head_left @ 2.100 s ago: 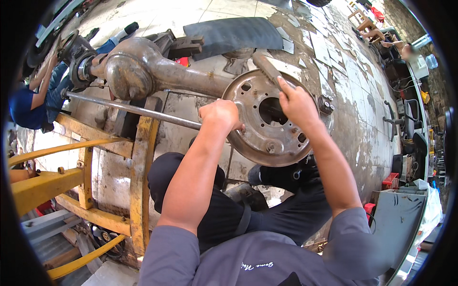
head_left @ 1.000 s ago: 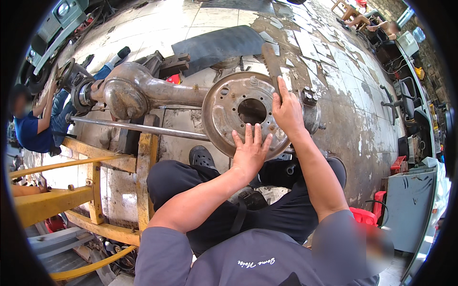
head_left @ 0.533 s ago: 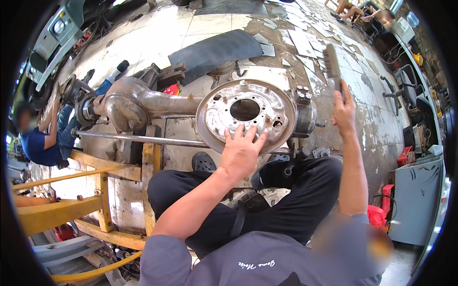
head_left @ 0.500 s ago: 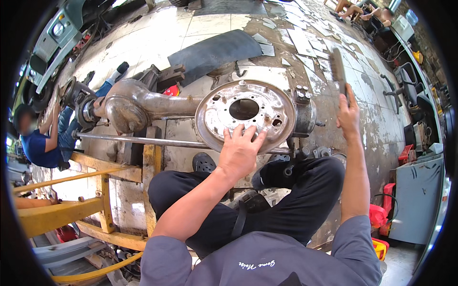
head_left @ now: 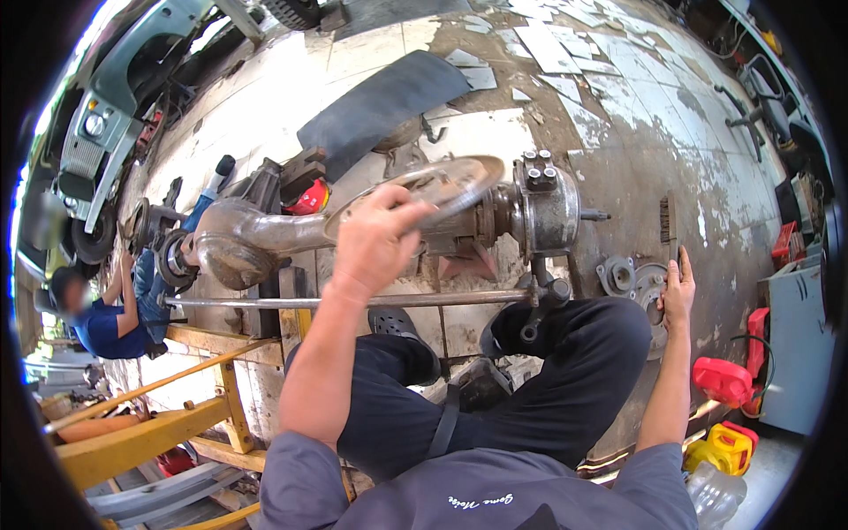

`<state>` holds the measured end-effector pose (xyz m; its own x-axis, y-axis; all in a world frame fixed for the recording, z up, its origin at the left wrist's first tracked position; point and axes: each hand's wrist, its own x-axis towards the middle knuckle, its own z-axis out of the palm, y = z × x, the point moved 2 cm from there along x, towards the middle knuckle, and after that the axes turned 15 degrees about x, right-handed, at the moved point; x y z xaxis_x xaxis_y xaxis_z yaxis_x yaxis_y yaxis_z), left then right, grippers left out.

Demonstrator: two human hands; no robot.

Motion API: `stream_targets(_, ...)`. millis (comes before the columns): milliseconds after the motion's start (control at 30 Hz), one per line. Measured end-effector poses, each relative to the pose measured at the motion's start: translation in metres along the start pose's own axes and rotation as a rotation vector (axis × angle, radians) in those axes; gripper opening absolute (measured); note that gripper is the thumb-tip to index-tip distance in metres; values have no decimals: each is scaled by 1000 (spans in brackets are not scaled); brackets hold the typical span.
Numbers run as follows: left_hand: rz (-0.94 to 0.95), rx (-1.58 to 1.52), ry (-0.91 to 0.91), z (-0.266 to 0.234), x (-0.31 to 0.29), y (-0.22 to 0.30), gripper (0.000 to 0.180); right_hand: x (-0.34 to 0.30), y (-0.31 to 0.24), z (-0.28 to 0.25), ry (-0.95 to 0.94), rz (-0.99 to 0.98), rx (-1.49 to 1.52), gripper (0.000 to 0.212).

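Note:
A round metal brake backing plate (head_left: 473,184) is tipped nearly edge-on above the axle housing (head_left: 234,240), slightly blurred. My left hand (head_left: 375,237) is closed on its near left edge, with some of the fingers hidden behind it. Away to the right, my right hand (head_left: 678,296) grips the handle of a wire brush (head_left: 667,221), bristle end pointing away from me. To the right of the plate stands the axle's bare steering knuckle (head_left: 549,216) with nuts on top. A long metal rod (head_left: 397,301) runs across in front of the axle.
On the floor near my right knee lie a flanged hub part (head_left: 617,276) and a disc-shaped part (head_left: 651,290). A yellow metal frame (head_left: 150,442) fills the lower left, a co-worker (head_left: 115,322) sits beyond it. Red (head_left: 723,380) and yellow (head_left: 731,449) cans stand right; a dark curved panel (head_left: 384,106) lies behind.
The plate has gone from facing me to steeply tilted and shifted left, uncovering the knuckle. My left hand went from resting flat to gripping its edge. My right hand lowered with the brush.

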<state>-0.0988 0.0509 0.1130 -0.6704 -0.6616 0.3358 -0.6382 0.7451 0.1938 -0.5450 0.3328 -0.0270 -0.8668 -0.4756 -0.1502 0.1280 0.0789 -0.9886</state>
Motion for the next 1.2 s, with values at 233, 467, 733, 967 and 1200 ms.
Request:
stream_targets(233,-339,-208,210,-19,26,-37,32,3,34,-47,38,42,7,51)
stream_targets(467,-543,-850,549,-78,10,-29,37,-4,54,-51,63,75,-35,50)
stream_targets(733,-699,-1334,415,-61,-27,-30,46,-13,54,-55,38,38,-66,51)
stream_targets(967,-923,-1500,215,-11,-70,-40,47,-16,78,-54,26,96,-72,50)
stream_targets(1200,-1111,-1360,134,29,-96,-77,45,29,172,-54,-39,-443,-599,53)
